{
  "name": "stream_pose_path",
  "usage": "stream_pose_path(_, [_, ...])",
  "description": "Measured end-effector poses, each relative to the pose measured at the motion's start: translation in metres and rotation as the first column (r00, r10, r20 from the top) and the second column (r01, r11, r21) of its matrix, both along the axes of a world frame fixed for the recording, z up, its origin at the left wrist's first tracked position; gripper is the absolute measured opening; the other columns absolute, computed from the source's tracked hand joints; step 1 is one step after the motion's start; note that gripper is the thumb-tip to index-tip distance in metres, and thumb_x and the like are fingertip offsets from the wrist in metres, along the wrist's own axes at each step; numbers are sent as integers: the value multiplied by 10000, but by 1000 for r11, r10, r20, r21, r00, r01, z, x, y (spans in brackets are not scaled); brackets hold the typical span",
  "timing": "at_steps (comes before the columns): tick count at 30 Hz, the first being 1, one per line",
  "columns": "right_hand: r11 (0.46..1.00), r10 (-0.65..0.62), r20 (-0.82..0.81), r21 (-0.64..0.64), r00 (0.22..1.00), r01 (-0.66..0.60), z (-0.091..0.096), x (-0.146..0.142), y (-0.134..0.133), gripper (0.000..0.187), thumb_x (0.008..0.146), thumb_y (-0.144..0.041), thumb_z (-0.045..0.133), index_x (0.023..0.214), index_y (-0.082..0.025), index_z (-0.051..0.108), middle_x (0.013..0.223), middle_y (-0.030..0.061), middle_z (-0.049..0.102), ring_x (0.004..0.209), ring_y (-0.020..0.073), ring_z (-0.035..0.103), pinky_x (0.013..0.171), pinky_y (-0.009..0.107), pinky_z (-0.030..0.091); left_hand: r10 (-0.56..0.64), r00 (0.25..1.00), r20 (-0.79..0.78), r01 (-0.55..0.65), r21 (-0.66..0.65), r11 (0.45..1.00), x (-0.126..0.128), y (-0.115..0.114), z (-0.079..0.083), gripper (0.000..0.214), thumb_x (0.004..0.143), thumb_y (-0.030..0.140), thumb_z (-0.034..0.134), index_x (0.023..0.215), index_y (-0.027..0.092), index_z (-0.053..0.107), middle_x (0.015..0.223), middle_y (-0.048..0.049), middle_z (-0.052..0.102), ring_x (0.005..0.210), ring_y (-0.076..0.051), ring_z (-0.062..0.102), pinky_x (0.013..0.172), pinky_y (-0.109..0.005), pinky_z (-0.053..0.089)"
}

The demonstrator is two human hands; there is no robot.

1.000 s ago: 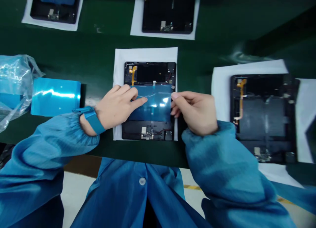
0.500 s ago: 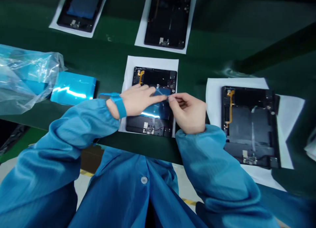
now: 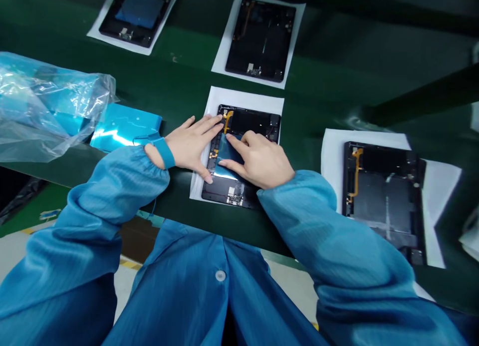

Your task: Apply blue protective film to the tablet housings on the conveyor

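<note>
In front of me an opened tablet (image 3: 252, 192) lies on a white sheet (image 3: 258, 95), its circuit boards and orange flex cable (image 3: 228, 120) exposed. A flat battery pack with shiny blue film (image 3: 223, 159) sits in its middle. My left hand (image 3: 194, 142) rests spread along the tablet's left edge, thumb low and fingers near the flex cable. Across the battery pack lies my right hand (image 3: 258, 159), thumb and index finger apart and touching the film. It covers the pack's right part.
Another opened tablet (image 3: 381, 201) lies at right on white paper. Two more, a tablet with a blue pack (image 3: 138, 10) and a dark tablet (image 3: 262, 39), lie at the back. Blue-filmed packs (image 3: 127, 126) and a clear plastic bag (image 3: 56, 106) are at left.
My left hand has moved off the blue film to the tablet's left edge, fingers spread. My right hand has gone from a pinch at the pack's right edge to lying over the film.
</note>
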State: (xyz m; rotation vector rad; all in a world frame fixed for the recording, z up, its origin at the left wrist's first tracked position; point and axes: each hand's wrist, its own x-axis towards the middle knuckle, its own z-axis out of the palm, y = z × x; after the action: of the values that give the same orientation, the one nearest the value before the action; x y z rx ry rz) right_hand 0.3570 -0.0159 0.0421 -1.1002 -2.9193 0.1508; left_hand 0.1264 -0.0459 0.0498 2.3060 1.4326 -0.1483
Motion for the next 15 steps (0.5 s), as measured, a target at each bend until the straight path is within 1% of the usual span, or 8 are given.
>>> stream_pose_path(3, [999, 35, 37, 28, 999, -36, 1, -1, -9, 771, 997, -707, 353, 1479, -142, 560, 1139, 167, 647, 949, 297, 569, 707, 373, 382, -1, 1000, 2, 1, 1, 1000, -1, 0, -1, 1410, 634, 899, 696, 1653, 115, 117, 1734, -190, 73, 1601, -428, 80, 1308, -575, 65])
stream_pose_path(6, [986, 166, 19, 32, 986, -166, 1, 3, -20, 818, 1004, -709, 313, 1453, -77, 573, 1062, 166, 660, 930, 284, 568, 725, 373, 387, 6, 1000, 21, -6, 12, 1000, -3, -1, -2, 1394, 643, 930, 651, 1656, 134, 119, 1736, -181, 78, 1599, -433, 86, 1308, -572, 63])
stream_pose_path(8, [972, 236, -21, 17, 971, -236, -1, 9, -24, 808, 1004, -715, 301, 1418, -94, 609, 1029, 150, 666, 907, 269, 566, 740, 369, 394, 2, 999, 36, -3, 19, 1000, -3, -1, -2, 1402, 634, 945, 638, 1657, 138, 121, 1735, -181, 83, 1599, -434, 90, 1308, -574, 60])
stream_pose_path(9, [974, 227, -42, 16, 973, -226, -1, 13, -23, 790, 1006, -712, 299, 1406, -113, 624, 1035, 145, 669, 909, 266, 567, 748, 368, 398, 1, 999, 40, -1, 21, 1000, -3, -1, -3, 1409, 628, 949, 637, 1657, 138, 120, 1735, -181, 83, 1599, -433, 90, 1308, -575, 59])
stream_pose_path(10, [983, 182, -58, 24, 982, -181, -2, 17, -21, 774, 1010, -705, 295, 1399, -127, 632, 1049, 144, 671, 916, 267, 570, 752, 367, 399, -1, 999, 40, 0, 20, 1000, -3, -1, -3, 1418, 622, 951, 639, 1658, 134, 119, 1735, -181, 81, 1599, -432, 89, 1308, -575, 58])
stream_pose_path(13, [997, -16, -59, 75, 998, 21, -4, 25, -14, 789, 1012, -704, 281, 1413, -116, 623, 1076, 159, 674, 927, 282, 575, 734, 372, 392, 2, 1000, 27, -3, 7, 1000, -3, 0, -3, 1439, 612, 954, 640, 1658, 120, 109, 1737, -178, 66, 1602, -426, 79, 1310, -573, 58])
stream_pose_path(14, [995, -46, -48, 89, 998, 50, -4, 26, -14, 811, 1006, -713, 282, 1421, -100, 614, 1070, 164, 674, 920, 286, 575, 726, 374, 387, 5, 1000, 25, -5, 5, 1000, -3, 0, -3, 1439, 612, 956, 636, 1658, 121, 107, 1738, -174, 64, 1602, -425, 78, 1311, -572, 60])
stream_pose_path(15, [994, -41, -34, 96, 999, 44, -4, 26, -15, 833, 998, -725, 289, 1425, -85, 609, 1060, 167, 675, 911, 288, 573, 720, 377, 382, 6, 1000, 24, -6, 4, 1000, -4, 0, -3, 1437, 613, 959, 630, 1658, 124, 106, 1739, -171, 63, 1602, -426, 78, 1311, -572, 63])
